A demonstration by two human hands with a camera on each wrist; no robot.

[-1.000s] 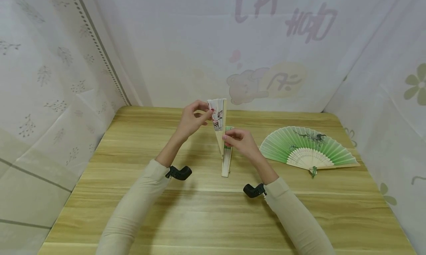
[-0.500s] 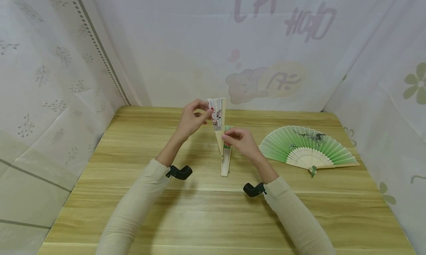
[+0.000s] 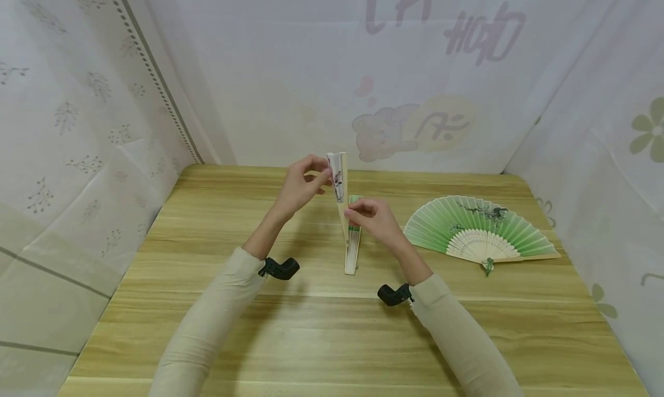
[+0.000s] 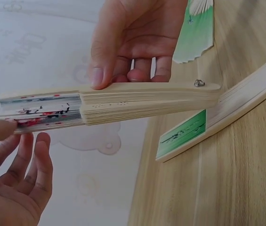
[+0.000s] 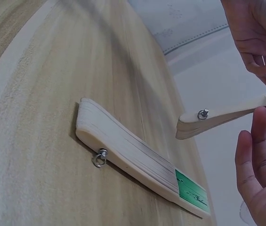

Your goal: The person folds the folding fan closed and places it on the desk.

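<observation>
A white folding fan (image 3: 338, 181) with red blossoms stands upright, folded to a narrow wedge, pivot end down. My left hand (image 3: 302, 186) pinches the printed leaf near its top, between thumb and fingers. Lower down on the other side, my right hand (image 3: 381, 219) pinches the outer rib. In the left wrist view the ribs (image 4: 123, 106) lie stacked close, with a metal ring (image 4: 199, 83) at the pivot. Just behind the right fingers, a folded green fan (image 5: 128, 155) lies on the table, partly covered in the head view.
A spread green fan (image 3: 479, 224) with a dark branch print and green knot lies on the right of the wooden table (image 3: 332, 339). Printed white cloth (image 3: 270, 86) hangs behind and at both sides. A black wrist camera (image 3: 280, 268) juts from each sleeve.
The white fan has narrowed: its leaf has folded up further and its right rib has come left. Both hands have barely moved. The two green fans lie as before.
</observation>
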